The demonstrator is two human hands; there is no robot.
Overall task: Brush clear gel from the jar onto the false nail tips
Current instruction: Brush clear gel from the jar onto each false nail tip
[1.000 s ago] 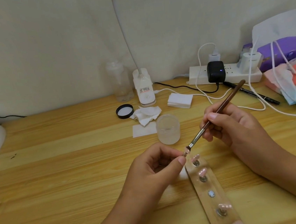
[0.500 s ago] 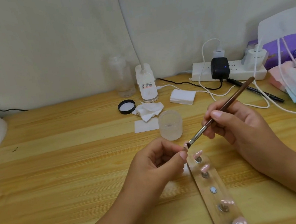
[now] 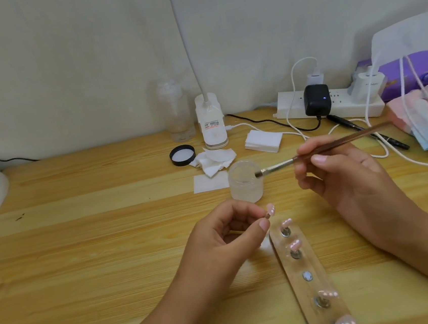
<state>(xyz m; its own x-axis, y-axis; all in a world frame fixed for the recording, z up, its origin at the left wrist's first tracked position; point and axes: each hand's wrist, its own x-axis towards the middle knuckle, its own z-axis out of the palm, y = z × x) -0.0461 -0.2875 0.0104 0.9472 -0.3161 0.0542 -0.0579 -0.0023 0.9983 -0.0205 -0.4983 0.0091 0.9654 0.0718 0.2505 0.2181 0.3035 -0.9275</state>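
The left hand (image 3: 226,237), in the lower centre of the frame, pinches one pink false nail tip (image 3: 271,210) between thumb and forefinger, holding it in the air just above the upper end of the wooden holder strip (image 3: 313,287). The other nail tips (image 3: 286,224) sit on small pegs along this strip. The right hand (image 3: 340,172) grasps the brush (image 3: 350,137) like a pen, and its bristles are at the mouth of the open gel jar (image 3: 245,182) in the centre.

We judge that the tip is very light, thin and glossy, so it will slip or flip easily. We would hold it only from below, by its peg or its edges (we cannot tell which the fingers hold now), and never touch the upper face, where wet gel would smear. The jar also seems light, so the brush should wipe the rim gently or the jar may slide on the table (image 3: 84,241).
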